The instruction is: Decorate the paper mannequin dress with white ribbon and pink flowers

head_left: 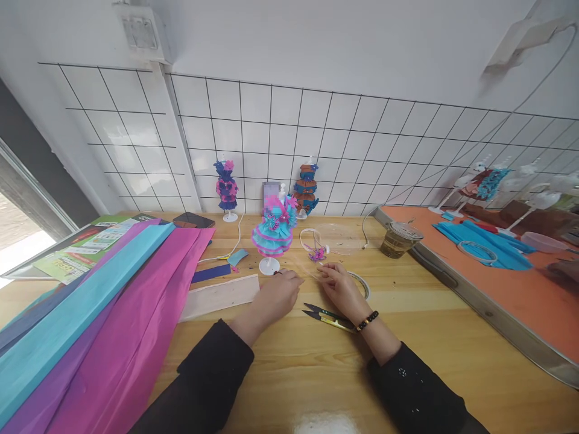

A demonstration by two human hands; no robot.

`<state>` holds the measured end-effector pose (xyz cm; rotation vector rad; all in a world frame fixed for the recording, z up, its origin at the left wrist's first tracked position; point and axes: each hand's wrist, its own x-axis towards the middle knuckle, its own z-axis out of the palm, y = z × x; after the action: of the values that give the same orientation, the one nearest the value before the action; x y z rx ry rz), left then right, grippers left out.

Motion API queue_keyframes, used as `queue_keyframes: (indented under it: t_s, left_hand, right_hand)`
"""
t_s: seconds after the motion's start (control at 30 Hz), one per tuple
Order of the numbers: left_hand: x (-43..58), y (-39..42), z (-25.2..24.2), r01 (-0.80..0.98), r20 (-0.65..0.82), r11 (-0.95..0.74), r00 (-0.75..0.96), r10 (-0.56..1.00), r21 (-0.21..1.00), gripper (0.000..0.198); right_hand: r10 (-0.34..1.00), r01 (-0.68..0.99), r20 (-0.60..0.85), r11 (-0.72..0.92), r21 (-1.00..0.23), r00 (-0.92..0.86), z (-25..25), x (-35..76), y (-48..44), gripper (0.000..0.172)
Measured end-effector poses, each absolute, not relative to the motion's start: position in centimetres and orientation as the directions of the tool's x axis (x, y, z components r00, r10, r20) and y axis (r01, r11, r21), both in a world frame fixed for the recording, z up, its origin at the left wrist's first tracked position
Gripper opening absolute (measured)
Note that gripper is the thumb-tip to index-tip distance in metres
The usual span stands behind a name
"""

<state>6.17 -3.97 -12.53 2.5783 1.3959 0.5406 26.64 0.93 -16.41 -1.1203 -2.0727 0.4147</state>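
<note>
My left hand point(281, 294) is closed, its fingers curled in front of the white base of a small dress-form stand point(269, 266). That stand wears a ruffled blue and pink paper dress point(272, 232). My right hand point(341, 289) is pinched, with a tiny pale bit at its fingertips that is too small to name. A faint clear streak shows between the hands; I cannot tell what it is. Thread snips point(332, 319) lie just below my right hand, and a tape roll point(364, 286) is partly hidden behind it. Beyond its fingertips sits a purple-pink paper cluster point(318, 254).
Folded blue, purple and pink paper sheets point(136, 301) cover the left side. A pale strip point(221, 295) and a dark blue strip point(211, 273) lie nearby. Two dressed stands point(227, 187) are at the wall. A lidded cup point(400, 240) stands right, before an orange table point(511, 295).
</note>
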Motion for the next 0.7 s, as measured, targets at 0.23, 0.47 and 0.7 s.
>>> queue_keyframes:
  t_s: [0.23, 0.47, 0.7]
  left_hand:
    - [9.5, -3.5, -13.9, 0.738, 0.276, -0.585, 0.516, 0.811, 0.336, 0.045]
    - [9.6, -3.1, -14.0, 0.739, 0.244, -0.565, 0.510, 0.825, 0.368, 0.037]
    - [9.6, -2.8, -14.4, 0.739, 0.227, -0.561, 0.514, 0.827, 0.372, 0.033]
  right_hand:
    - [0.839, 0.569, 0.430, 0.543, -0.618, -0.333, -16.1, 26.5, 0.6, 0.037]
    - [0.883, 0.491, 0.407, 0.469, -0.734, -0.235, -15.9, 26.8, 0.8, 0.037]
    - [0.936, 0.450, 0.338, 0.347, -0.823, -0.103, -16.5, 27.1, 1.6, 0.030]
